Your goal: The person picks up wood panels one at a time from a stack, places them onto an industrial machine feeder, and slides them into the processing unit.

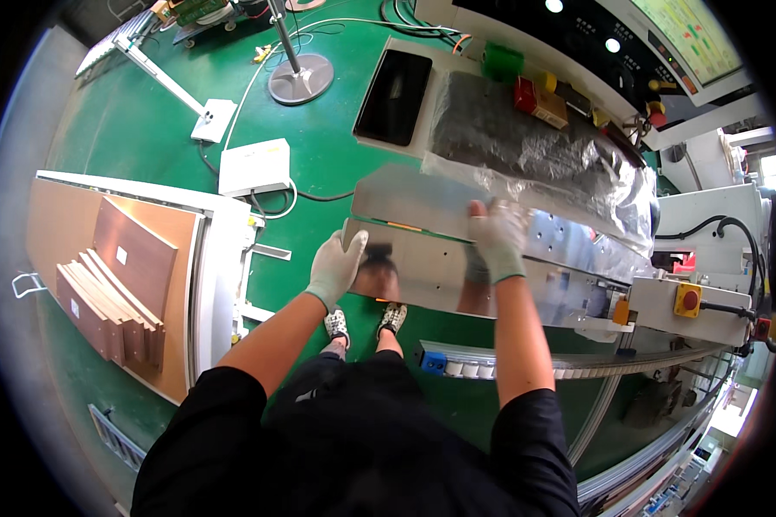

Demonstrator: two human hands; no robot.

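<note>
My left hand (336,265), in a pale glove, is at the left end of a shiny metal plate (427,277), its thumb apart from the fingers. I cannot tell whether it touches the edge. My right hand (500,239), gloved too and slightly blurred, is over the gap between this plate and a second metal plate (409,200) behind it. Its thumb stands apart from the other fingers, and nothing shows in it. Both plates reflect the surroundings; small holes dot the near one.
Right of the plates stands a machine box with a red-and-yellow button (687,299). Behind lie a dark tablet (394,96), a plastic-covered surface (526,142) and a small red box (540,102). A roller rail (569,368) runs in front. Brown boards (112,302) are stacked at left.
</note>
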